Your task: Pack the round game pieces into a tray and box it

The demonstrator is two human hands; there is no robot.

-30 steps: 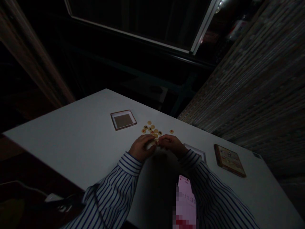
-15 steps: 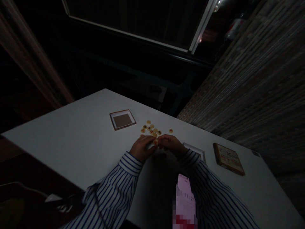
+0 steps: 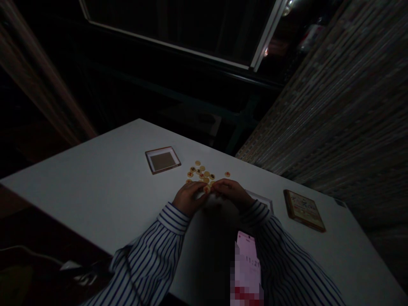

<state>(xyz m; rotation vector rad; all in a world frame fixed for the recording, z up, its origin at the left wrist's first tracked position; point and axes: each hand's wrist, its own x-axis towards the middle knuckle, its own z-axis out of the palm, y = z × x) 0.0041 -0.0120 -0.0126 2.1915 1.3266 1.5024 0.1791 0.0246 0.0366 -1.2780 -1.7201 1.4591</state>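
My left hand (image 3: 188,199) pinches a round Chinese chess piece (image 3: 207,189) with a red character between thumb and forefinger. Right beside it, my right hand (image 3: 233,193) has its fingers curled together. Its fingertips meet the edge of the pile; whatever they hold is hidden. Just beyond both hands, several pale round Chinese chess pieces (image 3: 201,175) lie loosely together, some with red or black characters and some blank side up. One red-marked piece (image 3: 227,174) lies apart to the right.
On the white table (image 3: 111,170), an open shallow box (image 3: 163,160) sits left of the pieces. A white tray-like thing (image 3: 263,200) is partly behind my right wrist. A printed box (image 3: 304,210) lies farther right. A lit phone (image 3: 247,259) is between my forearms. A bead curtain (image 3: 334,106) hangs at right.
The view has shifted slightly. My right fingertips have drawn a little away from the red-marked piece in my left hand, and a pale piece now shows between them. The other pieces stay put.
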